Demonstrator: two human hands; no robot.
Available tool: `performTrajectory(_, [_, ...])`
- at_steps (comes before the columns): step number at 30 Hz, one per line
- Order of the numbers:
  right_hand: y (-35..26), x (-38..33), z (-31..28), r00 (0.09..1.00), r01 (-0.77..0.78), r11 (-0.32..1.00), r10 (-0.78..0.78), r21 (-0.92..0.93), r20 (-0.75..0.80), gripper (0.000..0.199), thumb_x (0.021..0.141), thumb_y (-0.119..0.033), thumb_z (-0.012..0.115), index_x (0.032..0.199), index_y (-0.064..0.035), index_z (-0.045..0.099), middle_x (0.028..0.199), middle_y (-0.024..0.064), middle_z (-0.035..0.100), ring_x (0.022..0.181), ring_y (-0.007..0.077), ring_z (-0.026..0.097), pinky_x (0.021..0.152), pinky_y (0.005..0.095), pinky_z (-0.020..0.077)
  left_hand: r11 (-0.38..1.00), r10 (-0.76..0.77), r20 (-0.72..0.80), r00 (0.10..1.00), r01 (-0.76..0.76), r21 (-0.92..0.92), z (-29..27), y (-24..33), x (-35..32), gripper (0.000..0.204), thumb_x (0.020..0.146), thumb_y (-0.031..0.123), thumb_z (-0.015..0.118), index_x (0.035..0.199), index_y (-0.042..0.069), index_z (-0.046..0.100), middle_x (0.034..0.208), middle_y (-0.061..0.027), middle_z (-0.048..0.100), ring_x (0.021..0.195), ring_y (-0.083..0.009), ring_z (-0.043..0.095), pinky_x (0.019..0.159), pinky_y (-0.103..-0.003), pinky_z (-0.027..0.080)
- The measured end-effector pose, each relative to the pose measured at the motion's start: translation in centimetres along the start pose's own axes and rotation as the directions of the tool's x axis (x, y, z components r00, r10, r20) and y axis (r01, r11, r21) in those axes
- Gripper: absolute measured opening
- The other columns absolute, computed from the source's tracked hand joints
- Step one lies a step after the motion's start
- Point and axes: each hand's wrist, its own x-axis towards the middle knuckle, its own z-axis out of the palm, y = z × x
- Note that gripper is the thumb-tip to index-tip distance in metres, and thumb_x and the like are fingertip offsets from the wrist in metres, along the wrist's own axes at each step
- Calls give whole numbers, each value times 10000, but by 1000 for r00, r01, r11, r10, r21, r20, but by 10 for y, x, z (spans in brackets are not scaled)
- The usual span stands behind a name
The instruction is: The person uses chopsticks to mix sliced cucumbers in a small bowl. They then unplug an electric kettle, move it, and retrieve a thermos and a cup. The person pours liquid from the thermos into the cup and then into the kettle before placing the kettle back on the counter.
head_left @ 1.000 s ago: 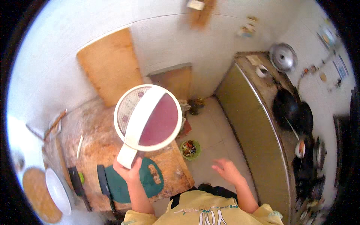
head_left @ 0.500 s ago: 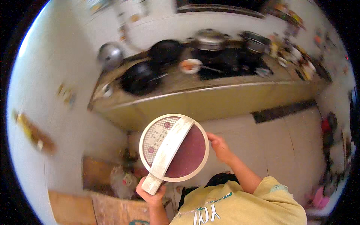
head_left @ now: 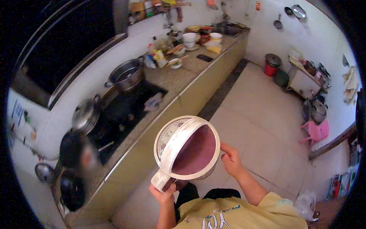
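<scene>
A round lidded pot (head_left: 194, 150) with a plum top, cream rim and checkered patch is held in front of my body. A thick pale band arches across its top and runs into a stubby handle (head_left: 161, 178) at the lower left. My left hand (head_left: 164, 195) is closed round the underside of that handle, with the thumb showing beside it. At the pot's right side, my right hand (head_left: 231, 159) grips the wall below the rim; some of its fingers are hidden behind the pot.
Along the left runs a counter (head_left: 183, 78) with a black stove (head_left: 114, 114), a two-handled pot (head_left: 127, 74), bowls and bottles. A phone (head_left: 204, 58) lies near the counter edge. On the right stand a red bucket (head_left: 269, 68), a low cabinet (head_left: 301, 82) and a pink stool (head_left: 315, 131).
My view has turned to the right, bringing the counter to my left and the far wall into sight. The pot stays in both hands, shifted slightly right in view.
</scene>
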Motion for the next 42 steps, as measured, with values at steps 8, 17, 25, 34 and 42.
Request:
performTrajectory(8, [66, 115, -110, 872, -270, 952, 178, -144, -457, 511, 844, -393, 400, 1100, 43, 470, 1136, 158, 485, 1059, 244, 450, 904, 367, 327, 990, -128, 386, 913, 143, -9, 168, -74, 166, 347, 537, 130, 736, 803, -19, 570, 757, -48, 572, 696, -124, 548, 639, -253, 431])
performTrajectory(17, [115, 277, -252, 732, -268, 908, -27, -323, -681, 454, 795, -335, 507, 1109, -8, 476, 1234, 142, 379, 1116, 271, 400, 887, 378, 358, 998, -60, 650, 757, 23, 65, 368, -160, 317, 269, 539, 109, 723, 731, 5, 565, 677, -26, 557, 618, -89, 524, 553, -233, 410])
performTrajectory(25, [182, 404, -414, 763, -298, 911, 48, -285, -645, 326, 738, -152, 599, 998, 10, 490, 1086, 108, 440, 964, 198, 496, 811, 306, 426, 994, -113, 618, 778, 86, 74, 542, -254, 390, 284, 545, 56, 703, 793, -16, 585, 741, -37, 589, 670, -98, 554, 607, -232, 434])
performTrajectory(34, [242, 559, -574, 839, -363, 926, 275, -106, -470, 228, 836, -79, 448, 1028, 25, 516, 912, 88, 573, 835, 165, 558, 764, 276, 445, 974, -213, 435, 875, 226, 23, 719, -322, 463, 374, 573, 77, 720, 902, -23, 573, 841, -48, 601, 740, -124, 562, 676, -257, 444])
performTrajectory(42, [345, 693, -707, 863, -313, 908, 150, -278, -482, 279, 883, -176, 388, 1040, 25, 501, 897, 55, 553, 818, 141, 526, 732, 279, 424, 977, 16, 483, 876, -116, 177, 873, -431, 566, 253, 561, 97, 723, 756, 11, 588, 690, -35, 577, 629, -86, 536, 570, -236, 424])
